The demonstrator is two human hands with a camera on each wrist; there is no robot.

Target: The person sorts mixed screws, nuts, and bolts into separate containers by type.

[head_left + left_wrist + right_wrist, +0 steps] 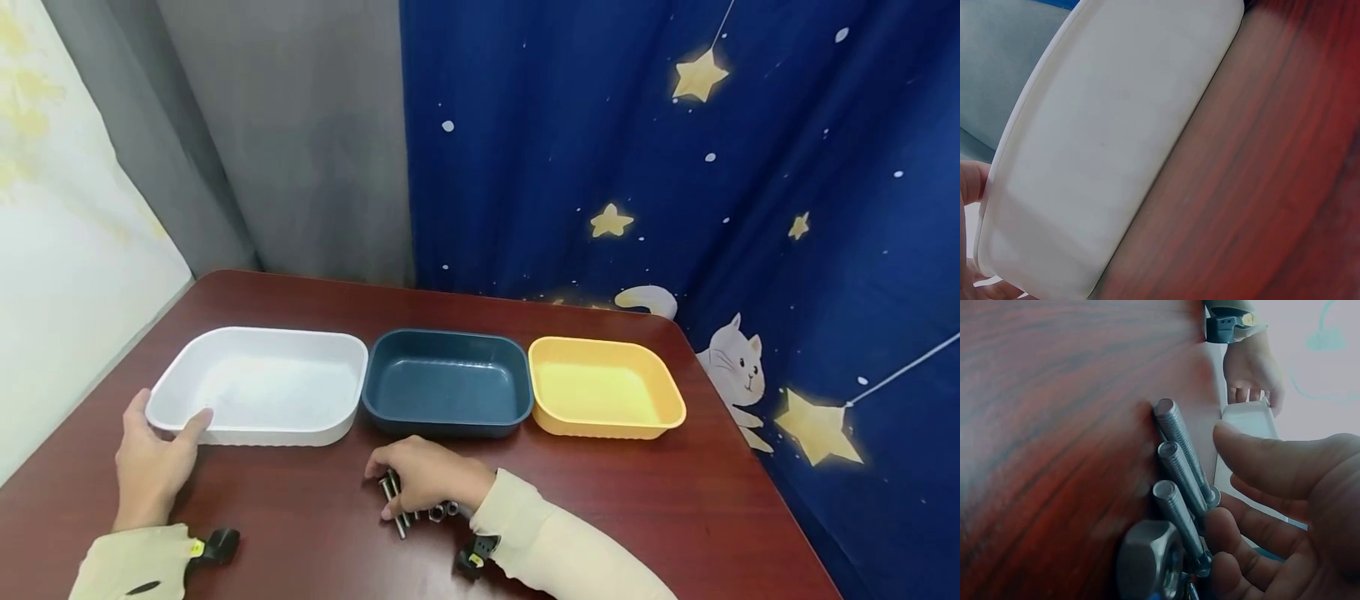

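Lying partly under right hand [431, 473]: bolts [1184, 478]

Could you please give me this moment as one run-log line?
left hand: grips white tray | right hand: fingers at bolts, grip unclear | nuts: beside bolts | blue tray, yellow tray: in row with white tray

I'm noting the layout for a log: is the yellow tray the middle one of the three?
No, the dark blue tray sits in the middle, between the white tray and the yellow tray.
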